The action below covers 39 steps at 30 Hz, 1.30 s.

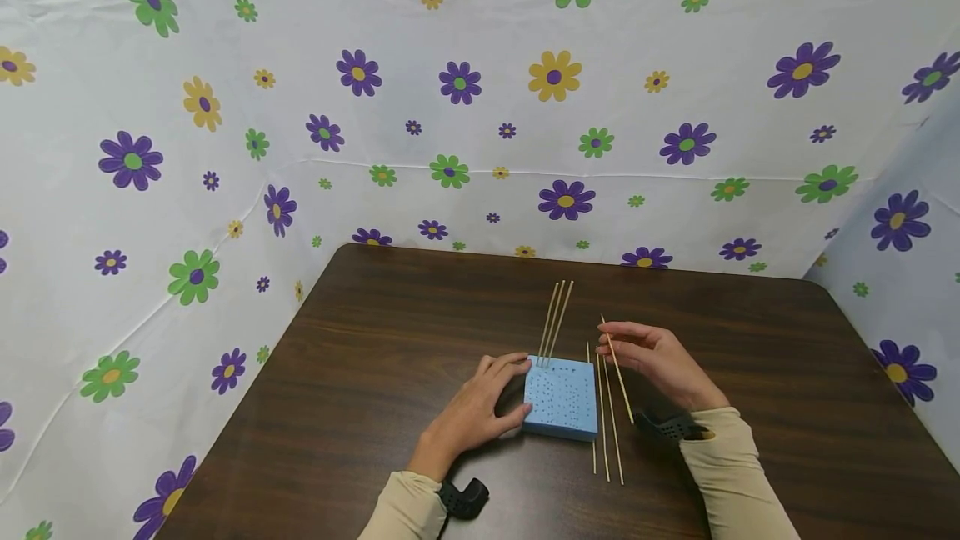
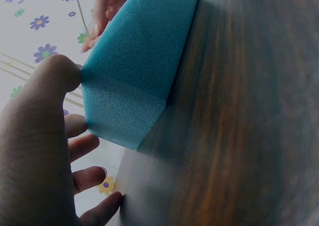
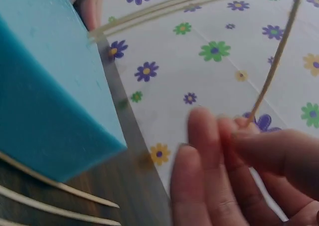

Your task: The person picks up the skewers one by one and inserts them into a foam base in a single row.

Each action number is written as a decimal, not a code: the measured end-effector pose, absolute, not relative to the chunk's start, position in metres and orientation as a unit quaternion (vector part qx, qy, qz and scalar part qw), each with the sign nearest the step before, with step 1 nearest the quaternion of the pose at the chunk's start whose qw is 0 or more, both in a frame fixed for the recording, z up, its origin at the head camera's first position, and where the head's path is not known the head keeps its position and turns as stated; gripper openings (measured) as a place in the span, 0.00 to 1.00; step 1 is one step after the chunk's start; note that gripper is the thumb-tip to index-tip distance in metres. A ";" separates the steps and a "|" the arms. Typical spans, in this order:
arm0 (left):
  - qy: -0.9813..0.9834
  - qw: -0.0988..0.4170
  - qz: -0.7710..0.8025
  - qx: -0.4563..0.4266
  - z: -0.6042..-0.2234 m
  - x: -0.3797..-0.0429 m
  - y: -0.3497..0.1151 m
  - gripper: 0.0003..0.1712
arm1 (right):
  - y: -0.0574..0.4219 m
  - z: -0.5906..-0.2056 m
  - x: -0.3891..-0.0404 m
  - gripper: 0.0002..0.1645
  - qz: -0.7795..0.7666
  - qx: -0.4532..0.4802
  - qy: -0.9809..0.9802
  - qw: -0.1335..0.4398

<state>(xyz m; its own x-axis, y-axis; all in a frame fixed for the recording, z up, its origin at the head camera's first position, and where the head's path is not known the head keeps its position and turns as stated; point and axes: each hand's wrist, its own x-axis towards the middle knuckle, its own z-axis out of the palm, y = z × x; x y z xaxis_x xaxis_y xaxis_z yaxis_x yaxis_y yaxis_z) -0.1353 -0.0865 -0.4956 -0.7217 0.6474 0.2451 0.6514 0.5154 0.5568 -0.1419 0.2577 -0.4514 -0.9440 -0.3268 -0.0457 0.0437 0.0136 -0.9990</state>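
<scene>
A light blue foam block (image 1: 561, 398) with many small holes in its top lies on the table. Three thin wooden skewers (image 1: 559, 319) stand in its far left part, leaning slightly right. My left hand (image 1: 474, 407) holds the block's left side, the thumb at the near corner and the index finger at the far one; in the left wrist view its other fingers are spread beside the foam block (image 2: 139, 46). To the right of the block, my right hand (image 1: 663, 361) pinches one skewer (image 1: 621, 382) near its upper end. The right wrist view shows the skewer (image 3: 275, 61) between thumb and fingertips.
Three more skewers (image 1: 615, 432) lie side by side on the table, along the block's right edge. The dark wood table (image 1: 390, 340) extends around everything. Behind and beside it hangs a white flowered cloth (image 1: 420, 140). Each wrist wears a black device (image 1: 465, 500).
</scene>
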 end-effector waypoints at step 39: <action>-0.869 0.009 -0.319 -0.378 -0.495 -0.137 -0.087 0.35 | 0.173 -0.438 -0.133 0.07 -0.470 -0.096 0.875 -0.067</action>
